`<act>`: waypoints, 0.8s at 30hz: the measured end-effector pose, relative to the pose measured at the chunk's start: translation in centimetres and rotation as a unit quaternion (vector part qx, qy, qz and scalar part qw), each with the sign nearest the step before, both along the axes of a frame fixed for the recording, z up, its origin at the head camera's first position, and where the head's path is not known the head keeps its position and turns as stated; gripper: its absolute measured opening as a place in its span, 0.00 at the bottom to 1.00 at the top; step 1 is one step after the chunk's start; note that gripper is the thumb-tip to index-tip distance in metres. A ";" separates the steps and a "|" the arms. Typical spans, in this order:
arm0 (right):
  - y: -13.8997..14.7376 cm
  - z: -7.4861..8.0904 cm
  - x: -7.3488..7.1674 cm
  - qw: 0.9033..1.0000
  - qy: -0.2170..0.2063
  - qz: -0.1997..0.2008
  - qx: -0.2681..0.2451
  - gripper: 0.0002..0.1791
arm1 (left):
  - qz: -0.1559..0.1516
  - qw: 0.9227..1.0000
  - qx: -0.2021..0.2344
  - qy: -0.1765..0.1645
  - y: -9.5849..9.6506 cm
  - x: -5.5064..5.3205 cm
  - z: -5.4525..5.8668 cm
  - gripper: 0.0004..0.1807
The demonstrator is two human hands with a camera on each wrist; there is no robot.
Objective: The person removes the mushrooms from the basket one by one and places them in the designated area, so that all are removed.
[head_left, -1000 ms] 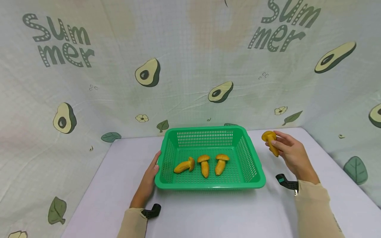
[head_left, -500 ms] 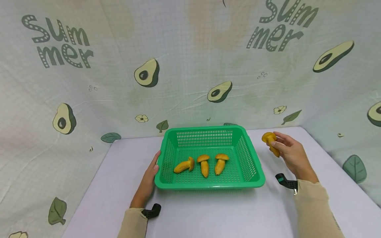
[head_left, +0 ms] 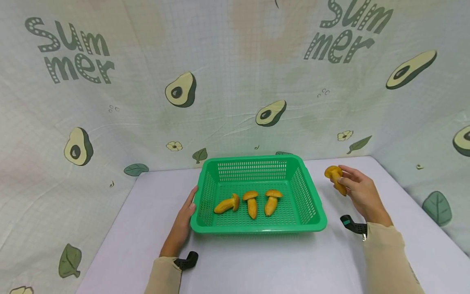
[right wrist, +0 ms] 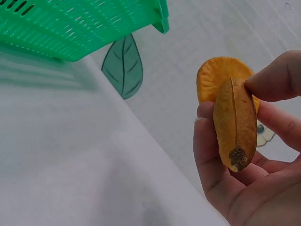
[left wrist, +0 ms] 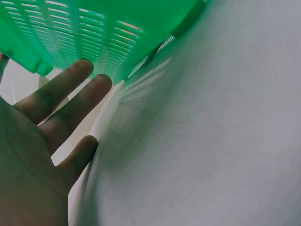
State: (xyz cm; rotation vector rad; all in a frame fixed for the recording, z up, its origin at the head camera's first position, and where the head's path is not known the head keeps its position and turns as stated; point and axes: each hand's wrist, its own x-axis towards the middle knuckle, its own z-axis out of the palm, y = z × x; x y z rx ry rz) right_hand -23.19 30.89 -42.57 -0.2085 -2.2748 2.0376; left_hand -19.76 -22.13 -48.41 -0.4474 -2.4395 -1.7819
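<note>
My right hand (head_left: 360,190) pinches a yellow-brown mushroom (head_left: 335,178) to the right of the green basket (head_left: 259,229). In the right wrist view the mushroom's stem (right wrist: 236,125) points toward the camera, its dark end lowest, with thumb and fingers on either side. At the basket's left side is my left hand (head_left: 183,218), fingers straight along the outer wall. The left wrist view shows these fingers (left wrist: 70,113) spread against the slotted wall. Inside the basket lie three similar mushrooms: one on its side at left (head_left: 227,204), one in the middle (head_left: 251,204) and one at right (head_left: 272,202).
The basket stands on a table with a white cover (head_left: 257,265). Behind the table and along its sides hangs a pale cloth (head_left: 227,73) printed with avocados, leaves and lettering. A dark device is strapped to each wrist.
The right hand and its mushroom have come down very slightly and a touch to the right. The left hand, the basket and the mushrooms inside stay in place.
</note>
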 end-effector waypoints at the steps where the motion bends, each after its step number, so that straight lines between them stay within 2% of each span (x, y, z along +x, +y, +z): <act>1: 0.0 -0.1 0.0 1.000 -0.004 0.000 -0.008 0.32 | 0.001 1.000 0.000 0.000 0.0 0.0 0.0 0.29; 5: 0.1 -0.3 -0.1 1.000 -0.014 -0.002 -0.009 0.31 | -0.002 1.000 0.002 0.003 -0.1 0.0 0.0 0.29; 11: 0.2 -0.9 -0.5 0.998 -0.025 -0.007 0.057 0.31 | -0.010 1.000 0.006 0.012 -0.1 0.0 -0.1 0.28; 14: 0.2 -1.1 -0.5 0.998 -0.022 -0.006 0.066 0.31 | -0.015 1.000 0.010 0.016 -0.1 0.0 -0.2 0.28; 24: 0.4 -2.0 -0.9 0.994 -0.038 0.001 0.104 0.32 | -0.008 1.000 0.008 -0.003 -0.3 0.1 -0.1 0.29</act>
